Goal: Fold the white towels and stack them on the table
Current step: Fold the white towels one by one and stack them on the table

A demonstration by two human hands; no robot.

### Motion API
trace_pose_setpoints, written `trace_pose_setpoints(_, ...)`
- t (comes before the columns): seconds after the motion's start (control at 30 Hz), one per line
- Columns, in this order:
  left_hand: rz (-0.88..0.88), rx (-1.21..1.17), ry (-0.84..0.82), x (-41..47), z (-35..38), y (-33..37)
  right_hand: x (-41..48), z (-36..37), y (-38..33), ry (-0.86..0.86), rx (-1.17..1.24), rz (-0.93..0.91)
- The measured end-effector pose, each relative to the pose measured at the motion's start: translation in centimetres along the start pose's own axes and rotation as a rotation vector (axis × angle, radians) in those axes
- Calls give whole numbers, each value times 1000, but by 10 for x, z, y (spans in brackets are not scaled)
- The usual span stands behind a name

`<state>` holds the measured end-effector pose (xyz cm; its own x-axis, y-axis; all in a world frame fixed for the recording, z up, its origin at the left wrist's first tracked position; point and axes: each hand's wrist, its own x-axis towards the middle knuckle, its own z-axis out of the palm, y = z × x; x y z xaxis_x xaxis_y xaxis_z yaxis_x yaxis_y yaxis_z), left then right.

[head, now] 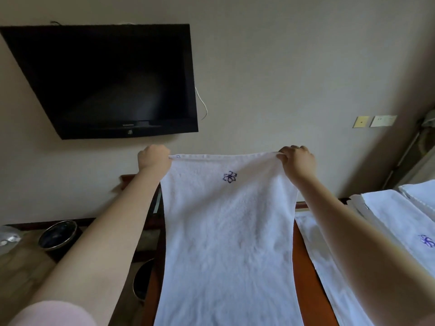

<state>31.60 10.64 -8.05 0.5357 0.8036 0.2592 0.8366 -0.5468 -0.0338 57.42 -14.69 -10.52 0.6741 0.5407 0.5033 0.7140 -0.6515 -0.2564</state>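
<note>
The left hand (153, 157) and right hand (297, 161) each pinch one top corner of a white towel (226, 236), fingers curled over its hem. The towel hangs straight down between the arms, long axis vertical, embroidered blue emblem (229, 177) near the top, above the wooden table (303, 262). Other white towels (397, 222) lie to the right.

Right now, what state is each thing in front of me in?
held towel: unfolded, hanging stretched between both hands
left hand: grips its top left corner
right hand: pinches its top right corner
television: screen dark
folded towels: piled at the right
flat towel: lying on the table
</note>
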Motion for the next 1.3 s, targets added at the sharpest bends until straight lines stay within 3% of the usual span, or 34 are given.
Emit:
trace_pose_setpoints(0.27,137,-275,-207,-54,59,-21,-82,32,16,-124,236,85)
trace_pose_setpoints(0.47,202,-179,-255,-114,101,-34,-147,40,34,-350,97,74)
trace_pose_setpoints(0.67,278,102,-591,-205,157,-29,-240,61,54,-749,17,139)
trace_pose_setpoints(0.87,173,184,-716,-272,207,-39,-320,85,61,-775,73,227)
trace_pose_setpoints(1.1,8,-1,-629,-296,233,-36,-349,106,69,-797,125,319)
trace_pose_setpoints(1.3,-150,-702,-339,-293,234,-47,-339,89,55,-484,227,356)
